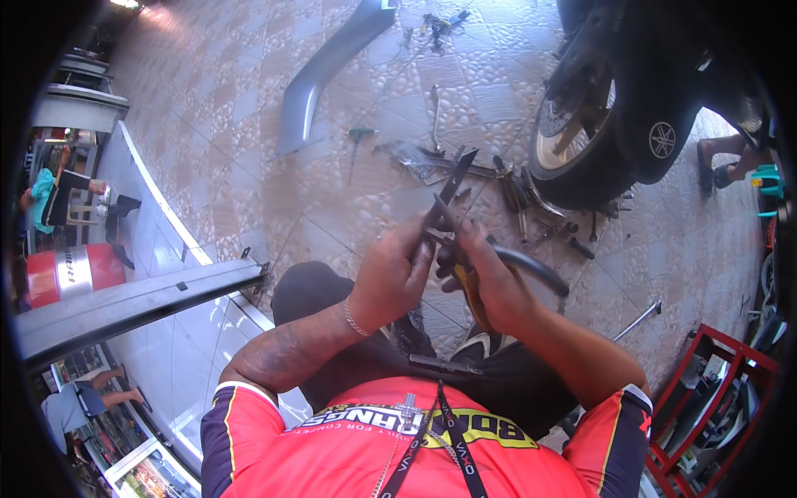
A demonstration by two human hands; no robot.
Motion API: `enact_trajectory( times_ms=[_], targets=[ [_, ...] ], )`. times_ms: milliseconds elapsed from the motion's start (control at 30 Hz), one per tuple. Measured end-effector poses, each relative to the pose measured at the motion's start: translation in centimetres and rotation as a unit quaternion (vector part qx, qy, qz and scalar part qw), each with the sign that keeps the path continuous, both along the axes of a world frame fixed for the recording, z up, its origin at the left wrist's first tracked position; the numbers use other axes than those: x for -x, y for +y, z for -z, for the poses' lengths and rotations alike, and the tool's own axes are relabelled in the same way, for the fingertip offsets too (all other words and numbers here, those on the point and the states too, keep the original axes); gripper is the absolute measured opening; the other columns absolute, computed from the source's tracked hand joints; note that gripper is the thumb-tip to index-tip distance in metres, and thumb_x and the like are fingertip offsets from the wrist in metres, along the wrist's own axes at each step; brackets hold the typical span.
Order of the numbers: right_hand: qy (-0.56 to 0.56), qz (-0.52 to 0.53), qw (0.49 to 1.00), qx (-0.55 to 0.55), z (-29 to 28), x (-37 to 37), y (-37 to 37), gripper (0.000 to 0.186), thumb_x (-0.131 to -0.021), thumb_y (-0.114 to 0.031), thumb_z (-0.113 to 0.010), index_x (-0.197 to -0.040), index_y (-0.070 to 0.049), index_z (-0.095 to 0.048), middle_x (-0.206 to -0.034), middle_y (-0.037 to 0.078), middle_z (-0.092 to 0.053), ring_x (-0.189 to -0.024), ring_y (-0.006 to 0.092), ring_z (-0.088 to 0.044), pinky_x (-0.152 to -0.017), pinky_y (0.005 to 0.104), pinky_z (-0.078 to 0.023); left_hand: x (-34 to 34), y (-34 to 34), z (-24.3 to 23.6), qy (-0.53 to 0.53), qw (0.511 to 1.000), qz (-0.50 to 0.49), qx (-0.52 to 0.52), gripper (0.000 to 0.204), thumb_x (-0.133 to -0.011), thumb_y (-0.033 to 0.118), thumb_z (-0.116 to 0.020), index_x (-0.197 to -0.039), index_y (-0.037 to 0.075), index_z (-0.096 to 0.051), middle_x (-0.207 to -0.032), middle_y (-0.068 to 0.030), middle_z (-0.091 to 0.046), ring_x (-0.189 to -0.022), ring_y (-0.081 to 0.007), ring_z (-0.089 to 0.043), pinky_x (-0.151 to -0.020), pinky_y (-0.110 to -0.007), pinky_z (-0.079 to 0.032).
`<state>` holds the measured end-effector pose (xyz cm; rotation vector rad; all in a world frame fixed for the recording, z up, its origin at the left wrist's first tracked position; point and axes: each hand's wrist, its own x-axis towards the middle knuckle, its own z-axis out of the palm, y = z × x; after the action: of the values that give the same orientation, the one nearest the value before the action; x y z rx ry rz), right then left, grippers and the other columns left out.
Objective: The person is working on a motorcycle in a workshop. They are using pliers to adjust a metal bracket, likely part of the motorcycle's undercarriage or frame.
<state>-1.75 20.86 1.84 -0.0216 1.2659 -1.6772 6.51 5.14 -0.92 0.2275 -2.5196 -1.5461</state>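
Left hand (392,278) grips black strip (462,171); right hand (501,286) closed round yellow-handled pliers (471,296) — motorcycle wheel (573,148) beyond, rightward.

Shows dark strip (462,174), long, narrow, slanting far and right; orange-handled tool (471,297), handle toward near side, tip beside strip, contact unclear; black curved piece (535,269), glossy, bowing out right.
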Motion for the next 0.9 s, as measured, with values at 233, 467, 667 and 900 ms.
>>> enact_trajectory(
  times_ms=[233, 467, 667, 900],
  targets=[
    [0.371, -0.114, 0.911, -0.137, 0.6, 0.5, 3.0, 0.033, -0.097, -0.030, -0.064, -0.117, -0.004, -0.058, -0.091, 0.017, -0.062, -0.082, 0.0301, -0.064, -0.077, 0.0389, -0.051, 0.2, 0.5, 0.7, -0.070, 0.997, 0.030, 0.008, 0.038, -0.094, 0.005, -0.056, -0.131, -0.002, -0.055, -0.096, -0.0256, -0.065, -0.087, -0.0438, -0.064, -0.075, -0.046, -0.050],
    [0.616, -0.065, 0.782, -0.062, 3.2, 3.6, 2.2, 0.025, -0.087, -0.021, -0.073, -0.108, -0.010, -0.067, -0.083, 0.010, -0.062, -0.076, 0.0342, -0.064, -0.061, 0.0432, -0.049, 1.4, 0.4, -0.2, 0.032, 0.998, 0.034, 0.051, 0.052, -0.096, 0.005, -0.054, -0.146, -0.002, -0.040, -0.107, -0.0200, -0.066, -0.092, -0.0331, -0.067, -0.083, -0.035, -0.052],
    [0.701, -0.094, 0.705, -0.057, 2.4, 5.6, 2.3, 0.034, -0.076, -0.026, -0.080, -0.105, -0.013, -0.070, -0.080, 0.008, -0.062, -0.070, 0.0282, -0.065, -0.056, 0.0385, -0.049, 0.3, 0.1, -1.5, -0.043, 0.985, 0.051, -0.161, 0.052, -0.103, 0.012, -0.045, -0.153, 0.003, -0.034, -0.104, -0.0149, -0.067, -0.084, -0.0233, -0.066, -0.074, -0.034, -0.052],
    [0.731, -0.094, 0.676, 0.030, 1.3, 7.3, 2.5, 0.037, -0.068, -0.023, -0.081, -0.102, -0.011, -0.070, -0.083, 0.006, -0.063, -0.069, 0.0276, -0.065, -0.057, 0.0382, -0.051, 0.5, -0.3, -1.1, -0.067, 0.909, 0.092, -0.400, 0.054, -0.107, 0.018, -0.044, -0.157, 0.007, -0.027, -0.121, -0.0093, -0.061, -0.096, -0.0094, -0.060, -0.075, -0.023, -0.052]
  ],
)
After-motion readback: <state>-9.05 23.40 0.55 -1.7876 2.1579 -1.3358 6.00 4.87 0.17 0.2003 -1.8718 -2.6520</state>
